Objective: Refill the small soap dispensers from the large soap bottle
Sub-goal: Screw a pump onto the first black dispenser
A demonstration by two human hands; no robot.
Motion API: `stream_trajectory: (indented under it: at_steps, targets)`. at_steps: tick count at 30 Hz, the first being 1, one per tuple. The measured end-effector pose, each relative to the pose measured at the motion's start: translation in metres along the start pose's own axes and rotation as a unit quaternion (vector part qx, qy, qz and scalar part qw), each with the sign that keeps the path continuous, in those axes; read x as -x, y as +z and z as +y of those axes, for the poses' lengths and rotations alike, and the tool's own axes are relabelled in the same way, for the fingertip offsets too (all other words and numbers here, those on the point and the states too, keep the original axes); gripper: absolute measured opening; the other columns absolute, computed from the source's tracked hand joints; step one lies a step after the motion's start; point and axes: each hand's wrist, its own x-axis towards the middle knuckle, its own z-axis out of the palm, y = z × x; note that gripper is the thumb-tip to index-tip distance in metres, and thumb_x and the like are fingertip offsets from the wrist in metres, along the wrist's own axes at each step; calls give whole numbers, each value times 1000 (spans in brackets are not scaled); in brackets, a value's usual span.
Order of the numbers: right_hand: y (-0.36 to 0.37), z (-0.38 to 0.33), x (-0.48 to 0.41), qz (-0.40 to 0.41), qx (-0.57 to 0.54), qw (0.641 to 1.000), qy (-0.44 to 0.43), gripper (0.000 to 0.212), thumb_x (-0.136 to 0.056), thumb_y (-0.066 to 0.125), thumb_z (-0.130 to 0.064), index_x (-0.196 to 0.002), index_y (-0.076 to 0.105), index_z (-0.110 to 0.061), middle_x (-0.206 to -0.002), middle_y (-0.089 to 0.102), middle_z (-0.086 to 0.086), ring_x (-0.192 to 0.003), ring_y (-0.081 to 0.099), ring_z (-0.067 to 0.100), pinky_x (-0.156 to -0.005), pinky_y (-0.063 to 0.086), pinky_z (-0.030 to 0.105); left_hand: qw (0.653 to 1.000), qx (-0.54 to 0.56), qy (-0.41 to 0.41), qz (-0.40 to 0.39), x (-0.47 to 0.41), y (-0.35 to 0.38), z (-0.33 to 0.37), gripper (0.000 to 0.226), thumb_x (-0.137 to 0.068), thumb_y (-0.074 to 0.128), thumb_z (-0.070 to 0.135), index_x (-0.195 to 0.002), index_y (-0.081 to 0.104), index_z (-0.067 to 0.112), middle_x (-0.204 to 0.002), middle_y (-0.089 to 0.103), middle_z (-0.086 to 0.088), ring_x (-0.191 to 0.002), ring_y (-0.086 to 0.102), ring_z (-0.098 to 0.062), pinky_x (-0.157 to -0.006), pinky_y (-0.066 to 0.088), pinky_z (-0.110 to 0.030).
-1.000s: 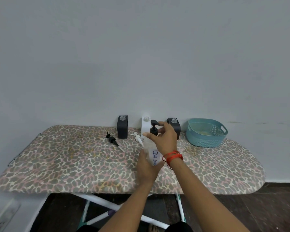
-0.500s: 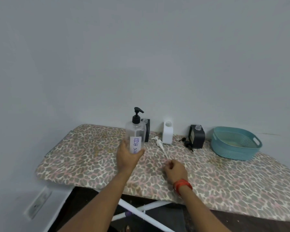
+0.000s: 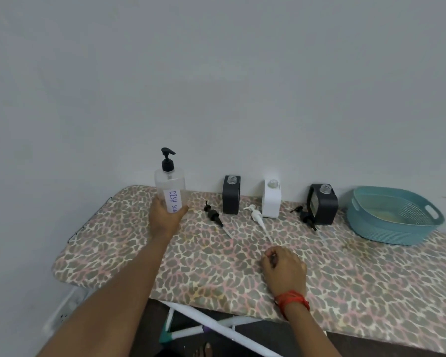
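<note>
My left hand (image 3: 165,220) grips the large clear soap bottle (image 3: 170,186), upright with its black pump on, at the board's far left. Three small dispensers stand uncapped along the wall: a black one (image 3: 231,195), a white one (image 3: 271,199) and another black one (image 3: 322,205). In front of each lies its pump: a black pump (image 3: 213,216), a white pump (image 3: 257,218) and a black pump (image 3: 305,218). My right hand (image 3: 283,266) rests as a loose fist on the board, holding nothing, near the white pump's tube end.
The leopard-print ironing board (image 3: 345,284) stands against a plain grey wall. A teal plastic basket (image 3: 392,215) sits at its far right. White metal legs (image 3: 216,328) and a dark floor show below the near edge.
My left hand carried the large bottle leftward to the board's far-left end. My right hand let go of its pump and dropped to the board as a fist. The view shifted left.
</note>
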Motion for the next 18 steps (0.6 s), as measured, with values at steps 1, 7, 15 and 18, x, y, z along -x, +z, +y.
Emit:
stream_trajectory:
  at_steps: [1, 7, 15, 18]
  targets:
    - [0, 0, 0, 0, 2, 1000, 2, 7, -89, 58, -43, -87, 59, -37, -88, 59, -16, -90, 54, 11, -91, 41, 36, 1000, 0, -1, -1, -3, 1, -4, 71, -71, 93, 29, -126, 53, 7, -121, 67, -14, -107, 67, -32, -84, 56, -41]
    - [1, -2, -1, 5, 16, 1000, 4, 8, -90, 56, -44, -86, 58, -37, -86, 58, -17, -88, 53, 10, -90, 42, 36, 1000, 14, -11, 3, -3, 7, -13, 79, -74, 91, 32, -135, 47, 7, -128, 64, -14, -111, 66, -32, -84, 54, -39]
    - [-1, -2, 0, 3, 5, 1000, 1, 9, -90, 56, -44, -85, 57, -37, -87, 56, -18, -87, 51, 10, -91, 41, 37, 999, 12, -37, 1, 11, -4, -11, 87, -78, 89, 27, -146, 40, 3, -143, 53, -17, -132, 52, -33, -109, 46, -48]
    - [-2, -4, 1, 4, -4, 1000, 1, 14, -90, 57, -48, -82, 58, -37, -83, 56, -18, -85, 51, 10, -89, 40, 37, 995, 17, -23, 95, 45, -8, -7, 75, -83, 84, 20, -142, 43, 0, -141, 51, -19, -132, 49, -36, -108, 44, -44]
